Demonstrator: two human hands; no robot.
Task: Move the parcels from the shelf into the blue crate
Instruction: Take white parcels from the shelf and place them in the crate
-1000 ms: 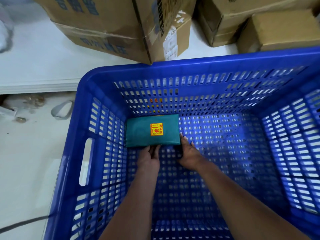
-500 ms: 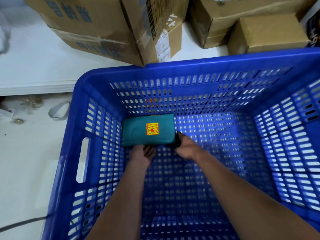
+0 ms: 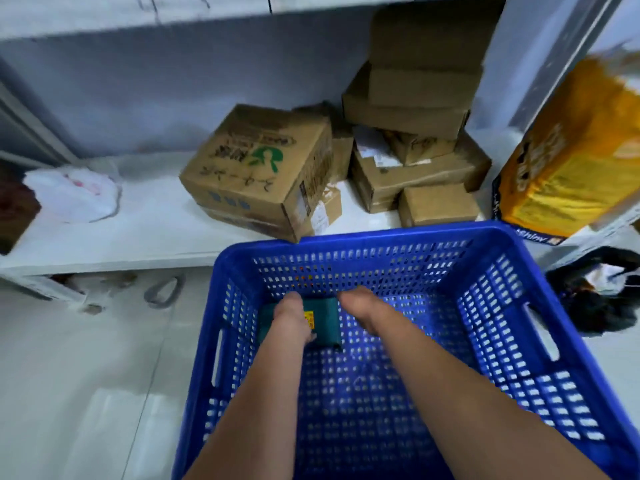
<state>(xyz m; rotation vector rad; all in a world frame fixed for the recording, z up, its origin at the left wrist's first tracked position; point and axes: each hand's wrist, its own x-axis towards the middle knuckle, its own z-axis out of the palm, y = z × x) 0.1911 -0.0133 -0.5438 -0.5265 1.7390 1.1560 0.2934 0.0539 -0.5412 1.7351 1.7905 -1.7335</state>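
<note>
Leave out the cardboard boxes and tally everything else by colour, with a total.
Teal parcel: 1
Blue crate: 1
White bag: 1
Yellow-orange pack: 1
Black bag: 1
Total: 5

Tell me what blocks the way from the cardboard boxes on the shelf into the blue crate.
Nothing visible does. The cardboard boxes sit on the white shelf just beyond the blue crate, whose top is open. Inside, only a green parcel lies in the far left corner, under the left hand; the right hand is beside it.
</note>
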